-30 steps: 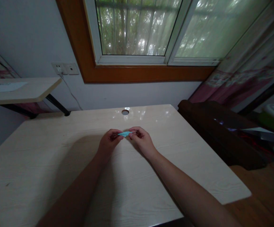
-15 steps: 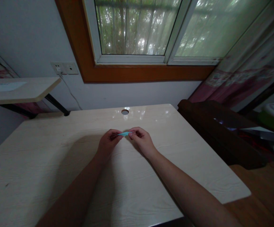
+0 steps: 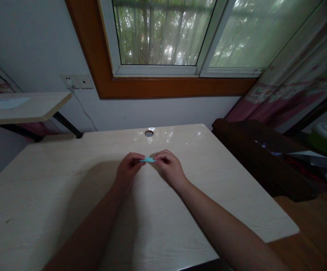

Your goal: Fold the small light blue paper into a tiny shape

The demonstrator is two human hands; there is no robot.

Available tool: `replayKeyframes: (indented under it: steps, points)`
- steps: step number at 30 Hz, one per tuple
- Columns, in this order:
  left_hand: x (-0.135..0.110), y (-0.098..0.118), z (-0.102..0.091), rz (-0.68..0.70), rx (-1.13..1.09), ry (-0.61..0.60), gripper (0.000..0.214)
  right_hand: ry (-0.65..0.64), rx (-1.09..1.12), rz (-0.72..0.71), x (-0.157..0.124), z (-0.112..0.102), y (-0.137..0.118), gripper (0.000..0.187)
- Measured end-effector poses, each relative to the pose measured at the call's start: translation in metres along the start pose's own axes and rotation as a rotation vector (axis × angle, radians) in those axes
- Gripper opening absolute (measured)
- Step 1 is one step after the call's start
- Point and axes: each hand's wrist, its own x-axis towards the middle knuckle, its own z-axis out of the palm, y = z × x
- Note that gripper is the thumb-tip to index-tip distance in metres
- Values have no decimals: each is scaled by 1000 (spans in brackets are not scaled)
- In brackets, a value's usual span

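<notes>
A small folded piece of light blue paper (image 3: 147, 160) is held between both hands, just above the pale wooden desk (image 3: 67, 195). My left hand (image 3: 128, 168) pinches its left end with curled fingers. My right hand (image 3: 169, 167) pinches its right end in the same way. Most of the paper is hidden by the fingertips, so its exact shape is unclear.
A round cable hole (image 3: 149, 133) sits near the desk's far edge. A dark wooden bed frame (image 3: 253, 158) stands close on the right, with a curtain behind it. A second desk (image 3: 25, 107) is at the left, below a wall socket (image 3: 77, 81). A window is ahead.
The hands stay in almost the same place. The paper looks flatter and shorter between the fingertips now, and the right hand has shifted slightly up.
</notes>
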Motion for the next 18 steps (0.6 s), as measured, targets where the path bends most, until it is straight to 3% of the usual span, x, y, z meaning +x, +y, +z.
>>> replayKeyframes:
  steps: [4,11,18]
  points:
    - [-2,5,2,-34,-108,-56,12,14,-24,-1,-1,-1,-3,6]
    - [1,5,4,-68,52,-35,16,-22,-42,-35,-1,-3,-6,7]
    - [1,2,3,-55,51,-42,13,-11,-26,-35,-1,-1,-4,7]
